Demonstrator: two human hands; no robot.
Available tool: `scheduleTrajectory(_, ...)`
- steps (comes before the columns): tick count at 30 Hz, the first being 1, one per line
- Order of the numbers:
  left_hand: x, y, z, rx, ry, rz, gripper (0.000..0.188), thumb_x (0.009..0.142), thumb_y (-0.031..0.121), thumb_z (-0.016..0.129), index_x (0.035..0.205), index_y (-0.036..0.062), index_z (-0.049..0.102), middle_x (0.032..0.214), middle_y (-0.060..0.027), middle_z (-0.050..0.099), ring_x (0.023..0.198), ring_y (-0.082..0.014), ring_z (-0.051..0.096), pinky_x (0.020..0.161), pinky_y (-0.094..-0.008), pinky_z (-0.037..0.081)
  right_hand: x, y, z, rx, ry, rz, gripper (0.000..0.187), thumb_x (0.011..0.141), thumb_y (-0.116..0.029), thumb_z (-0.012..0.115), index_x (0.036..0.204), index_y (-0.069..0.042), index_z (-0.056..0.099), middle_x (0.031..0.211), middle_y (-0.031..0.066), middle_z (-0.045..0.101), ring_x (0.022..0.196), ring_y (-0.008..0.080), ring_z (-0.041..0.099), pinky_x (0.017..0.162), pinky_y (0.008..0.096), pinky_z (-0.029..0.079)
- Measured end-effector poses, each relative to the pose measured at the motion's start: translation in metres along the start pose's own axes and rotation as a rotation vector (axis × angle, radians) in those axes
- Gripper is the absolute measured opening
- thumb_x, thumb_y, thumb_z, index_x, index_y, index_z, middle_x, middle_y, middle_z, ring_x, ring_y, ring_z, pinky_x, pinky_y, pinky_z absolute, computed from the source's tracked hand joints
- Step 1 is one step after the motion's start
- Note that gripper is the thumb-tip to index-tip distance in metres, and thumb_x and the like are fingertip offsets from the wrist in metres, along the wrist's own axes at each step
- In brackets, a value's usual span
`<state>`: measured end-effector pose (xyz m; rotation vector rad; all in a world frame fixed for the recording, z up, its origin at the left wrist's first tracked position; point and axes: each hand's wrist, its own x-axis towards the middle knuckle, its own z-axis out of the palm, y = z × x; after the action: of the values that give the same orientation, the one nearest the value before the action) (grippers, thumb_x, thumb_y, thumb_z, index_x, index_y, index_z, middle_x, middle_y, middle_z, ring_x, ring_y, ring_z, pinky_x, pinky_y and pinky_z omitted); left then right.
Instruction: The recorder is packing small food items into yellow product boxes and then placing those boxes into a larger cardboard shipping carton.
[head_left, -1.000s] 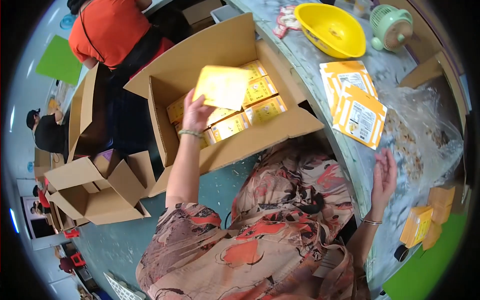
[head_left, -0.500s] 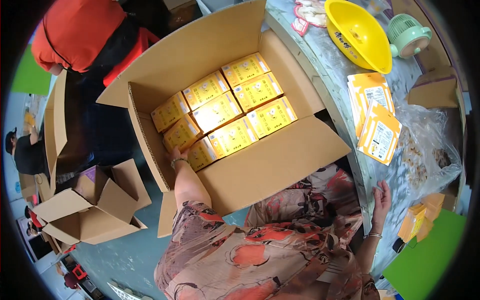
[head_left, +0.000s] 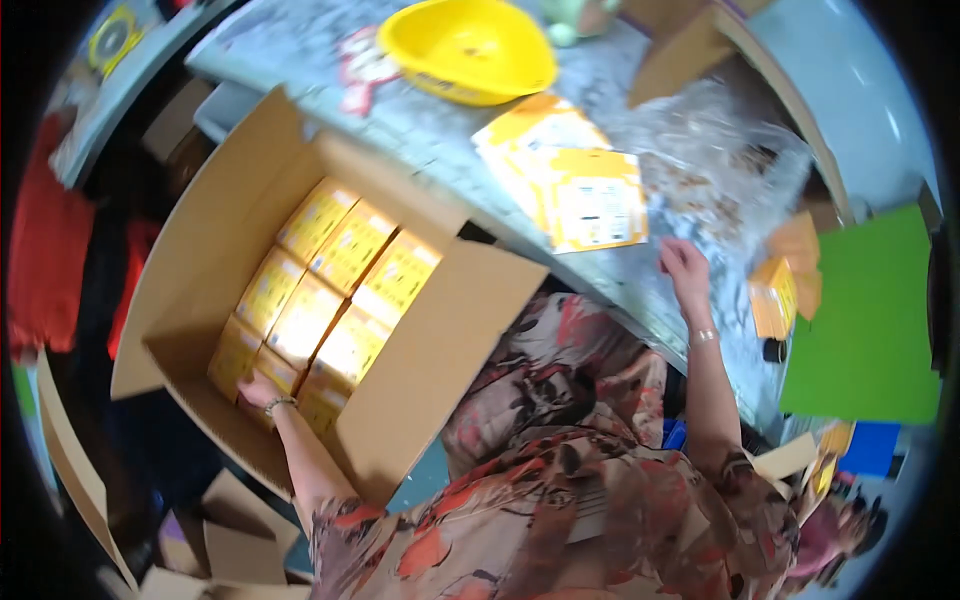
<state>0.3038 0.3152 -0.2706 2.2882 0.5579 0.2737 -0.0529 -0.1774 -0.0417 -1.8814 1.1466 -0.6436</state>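
Observation:
Rows of small yellow boxes (head_left: pixel 302 314) fill the bottom of a large open cardboard carton (head_left: pixel 190 270). My left hand (head_left: pixel 260 388) reaches down inside and grips the yellow box (head_left: pixel 276 368) at the near left; its fingertips are partly hidden. Over the table edge hangs my right hand (head_left: pixel 686 266), fingers loosely bent and holding nothing. Closest to it lie flat yellow-and-white folded cartons (head_left: pixel 597 200) on the table.
The marbled table (head_left: pixel 700 345) carries a yellow basin (head_left: pixel 470 48), a clear plastic bag (head_left: pixel 725 150), orange packs (head_left: pixel 790 270) and a green board (head_left: pixel 862 320). Opened cardboard boxes (head_left: pixel 235 550) lie at lower left. A person in red (head_left: pixel 50 250) is at far left.
The view has turned, shifting the carton left and lower in the picture. My left hand stays at the near-left box. My right hand has come up and its fingers have curled a little.

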Motion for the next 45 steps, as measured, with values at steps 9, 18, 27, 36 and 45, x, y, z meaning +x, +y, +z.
scheduleTrajectory(9, -0.288, 0.319, 0.026, -0.168, -0.83, 1.499, 0.053, 0.068, 0.021, 0.059, 0.115, 0.0058, 0.038, 0.128, -0.0201, 0.019, 0.119, -0.0376, 0.015, 0.094, -0.0491, 0.018, 0.097, -0.021, 0.028, -0.424, -0.073, -0.355, 0.028, 0.064, -0.02, 0.063, 0.081, 0.0, 0.057, 0.073, 0.0094, 0.055, 0.072, 0.0186, 0.052, 0.065, 0.0271, 0.042)
scheduleTrajectory(18, -0.346, 0.313, 0.05, 0.005, -0.931, 1.459, 0.047, 0.073, 0.015, 0.053, 0.118, 0.0137, 0.037, 0.131, -0.0171, 0.009, 0.121, -0.0385, 0.004, 0.092, -0.0561, 0.012, 0.089, -0.05, 0.014, -0.588, -0.205, -0.173, 0.041, 0.059, -0.026, 0.065, 0.089, -0.001, 0.055, 0.098, 0.0176, 0.049, 0.095, 0.0285, 0.046, 0.081, 0.0341, 0.038)
scheduleTrajectory(27, -0.341, 0.305, 0.051, -0.668, -1.023, 1.407, 0.051, 0.069, 0.004, 0.055, 0.117, 0.0096, 0.038, 0.13, -0.0247, 0.006, 0.119, -0.0431, 0.01, 0.091, -0.0537, 0.016, 0.046, -0.029, -0.004, -0.058, 0.058, -0.308, 0.026, 0.064, -0.007, 0.063, 0.085, 0.0, 0.049, 0.083, 0.0129, 0.056, 0.073, 0.0222, 0.055, 0.064, 0.0273, 0.043)
scheduleTrajectory(36, -0.375, 0.328, -0.072, 0.073, -1.488, 1.43, 0.042, 0.07, 0.02, 0.059, 0.106, 0.0044, 0.043, 0.098, -0.021, 0.05, 0.085, -0.034, 0.052, 0.068, -0.0414, 0.043, -0.073, 0.005, -0.063, 0.656, -0.429, 0.062, 0.019, 0.07, 0.003, 0.056, 0.085, 0.0, 0.046, 0.082, 0.0051, 0.055, 0.076, 0.0098, 0.052, 0.066, 0.0207, 0.043)
scheduleTrajectory(45, -0.42, 0.312, -0.095, -0.102, -1.315, 1.902, 0.062, 0.065, 0.032, 0.064, 0.109, -0.0021, 0.039, 0.077, -0.0184, 0.052, 0.065, -0.0315, 0.053, 0.058, -0.0351, 0.044, -0.152, 0.031, -0.11, 0.727, -0.631, 0.235, 0.026, 0.081, -0.011, 0.047, 0.103, 0.002, 0.048, 0.094, 0.0028, 0.054, 0.082, 0.0077, 0.048, 0.073, 0.022, 0.039)
